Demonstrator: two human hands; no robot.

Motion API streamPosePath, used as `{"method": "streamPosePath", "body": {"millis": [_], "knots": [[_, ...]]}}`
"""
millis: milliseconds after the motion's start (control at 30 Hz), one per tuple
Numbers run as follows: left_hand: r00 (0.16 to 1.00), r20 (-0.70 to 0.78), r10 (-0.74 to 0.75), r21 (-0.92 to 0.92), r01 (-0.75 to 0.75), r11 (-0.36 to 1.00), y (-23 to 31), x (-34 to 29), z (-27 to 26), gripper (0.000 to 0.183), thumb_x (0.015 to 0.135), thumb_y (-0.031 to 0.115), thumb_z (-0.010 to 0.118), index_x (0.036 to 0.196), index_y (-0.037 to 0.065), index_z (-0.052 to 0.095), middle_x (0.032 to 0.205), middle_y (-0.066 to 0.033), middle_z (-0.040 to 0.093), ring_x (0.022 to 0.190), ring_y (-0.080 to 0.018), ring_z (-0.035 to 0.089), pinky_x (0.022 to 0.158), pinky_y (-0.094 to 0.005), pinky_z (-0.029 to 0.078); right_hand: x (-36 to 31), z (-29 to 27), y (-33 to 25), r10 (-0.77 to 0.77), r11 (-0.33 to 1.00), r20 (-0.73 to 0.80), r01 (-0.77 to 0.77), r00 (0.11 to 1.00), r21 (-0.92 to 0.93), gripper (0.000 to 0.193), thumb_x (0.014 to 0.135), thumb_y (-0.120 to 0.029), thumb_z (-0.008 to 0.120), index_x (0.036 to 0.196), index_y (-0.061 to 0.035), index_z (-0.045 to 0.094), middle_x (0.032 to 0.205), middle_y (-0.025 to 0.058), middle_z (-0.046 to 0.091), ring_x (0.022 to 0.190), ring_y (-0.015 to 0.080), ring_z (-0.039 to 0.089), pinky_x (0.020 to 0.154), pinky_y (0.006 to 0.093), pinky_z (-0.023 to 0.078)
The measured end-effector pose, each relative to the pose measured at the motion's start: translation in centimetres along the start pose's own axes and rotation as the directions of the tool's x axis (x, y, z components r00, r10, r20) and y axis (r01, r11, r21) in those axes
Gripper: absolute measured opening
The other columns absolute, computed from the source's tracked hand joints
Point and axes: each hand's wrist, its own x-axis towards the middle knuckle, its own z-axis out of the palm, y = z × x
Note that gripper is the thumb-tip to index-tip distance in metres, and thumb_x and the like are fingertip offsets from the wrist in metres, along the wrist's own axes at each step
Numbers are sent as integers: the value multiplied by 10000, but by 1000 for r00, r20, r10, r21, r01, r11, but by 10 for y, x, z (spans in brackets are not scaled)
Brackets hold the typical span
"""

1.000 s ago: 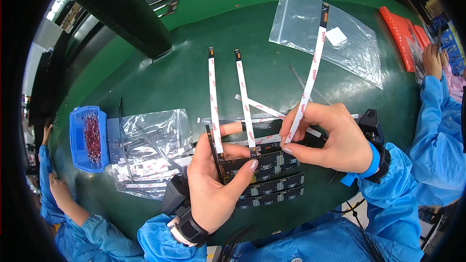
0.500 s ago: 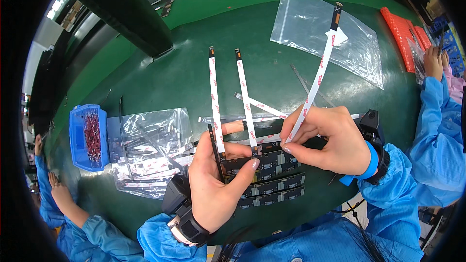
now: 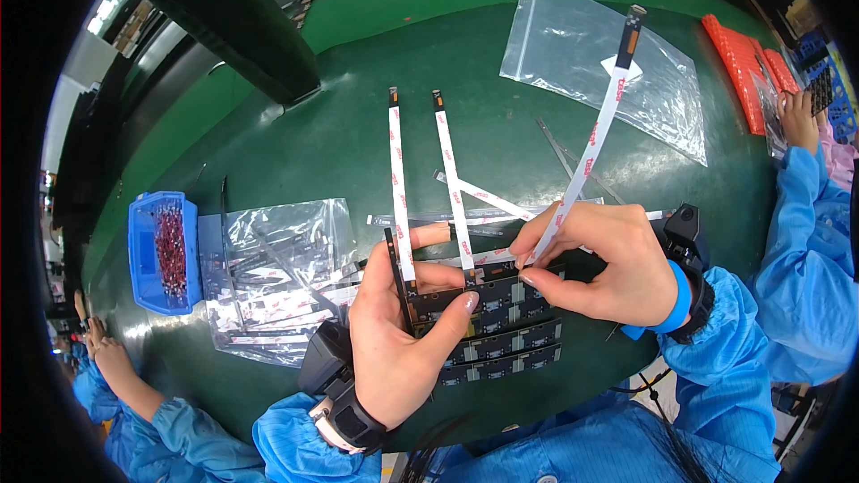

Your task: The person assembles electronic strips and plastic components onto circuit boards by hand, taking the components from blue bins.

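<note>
Rightmost strip (image 3: 592, 139) tipped rightward; lower end pinched by right fingers (image 3: 559, 289) at top edge of board (image 3: 497, 304), which is grasped by left fingers (image 3: 443, 335), likely for steadiness.

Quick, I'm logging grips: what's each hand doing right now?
Left hand: closed, holding a dark circuit board between thumb and fingers.
Right hand: closed, pinching a white strip near its lower end.

lit brightly and sharp at the right hand (image 3: 613, 259), glaring on the left plastic bag (image 3: 309, 237), shiny on the green table (image 3: 331, 152), bent and black toward the rim.
</note>
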Motion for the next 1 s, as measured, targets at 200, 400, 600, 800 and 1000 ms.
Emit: {"method": "streamPosePath", "body": {"millis": [200, 400, 600, 800, 1000], "knots": [[1000, 1, -7, -10, 7, 1000, 0, 0, -1, 513, 767, -119, 574, 1224, 1, 375, 876, -77, 580, 817, -94, 572, 696, -209, 477, 0, 1, -1, 26, 1000, -2, -26, 1000, 7, 192, 685, 17, 661, 854, -21, 577, 699, 80, 601, 645, 191, 636, 580, 272, 509], [1000, 14, -26, -7, 26, 1000, 1, 0, -1, 560, 757, -125, 552, 1257, -12, 329, 894, -97, 584, 841, -121, 575, 754, -228, 467, 1, -4, -6, 98, 995, 76, -99, 992, 10, 223, 695, 29, 685, 899, 27, 594, 802, 99, 649, 747, 192, 666, 694, 274, 535], [1000, 5, -10, -18, 10, 1000, 0, 0, -1, 514, 769, -115, 576, 1227, 5, 375, 877, -76, 584, 825, -100, 577, 694, -215, 482, 0, -3, -3, 106, 994, 80, -106, 991, -1, 223, 707, 14, 700, 904, 30, 598, 808, 101, 649, 734, 186, 663, 684, 276, 536], [1000, -3, -12, -1, 12, 1000, 0, 0, -1, 518, 767, -121, 572, 1228, 7, 371, 884, -80, 592, 832, -104, 583, 705, -216, 481, -1, -4, -1, 138, 989, 32, -140, 990, 58, 174, 712, -24, 705, 862, 8, 623, 744, 96, 651, 654, 192, 653, 621, 264, 522], [1000, 8, 28, -20, -27, 999, 0, -1, -2, 528, 768, -120, 571, 1233, 8, 358, 890, -87, 594, 840, -112, 585, 713, -220, 483, -2, -7, 1, 72, 986, 165, -46, 984, -159, 115, 737, -109, 695, 792, -33, 627, 642, 98, 600, 524, 239, 576, 477, 303, 413]]}}
